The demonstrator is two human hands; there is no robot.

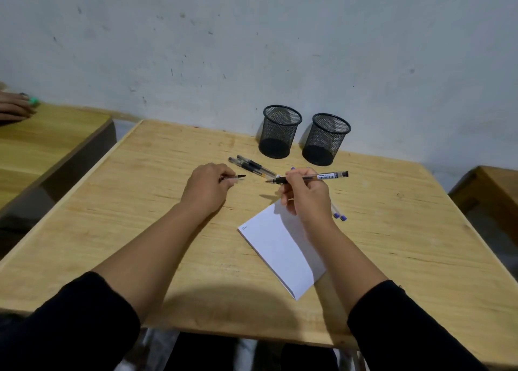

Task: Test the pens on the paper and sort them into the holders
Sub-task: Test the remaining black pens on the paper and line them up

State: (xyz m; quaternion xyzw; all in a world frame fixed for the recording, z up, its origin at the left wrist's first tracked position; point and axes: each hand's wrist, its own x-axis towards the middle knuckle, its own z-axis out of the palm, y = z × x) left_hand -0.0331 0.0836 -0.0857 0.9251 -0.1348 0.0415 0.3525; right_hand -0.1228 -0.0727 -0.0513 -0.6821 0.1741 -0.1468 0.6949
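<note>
loose pens before mesh holders, holder mouths unobstructed

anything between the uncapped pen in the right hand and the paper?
Nothing visible. The right hand holds the pen just past the paper's far end; only bare table lies under the tip. The left hand holds the cap off to the side.

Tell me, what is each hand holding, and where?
Right hand grips an uncapped pen around its front barrel; left hand pinches the black cap by one end.
</note>
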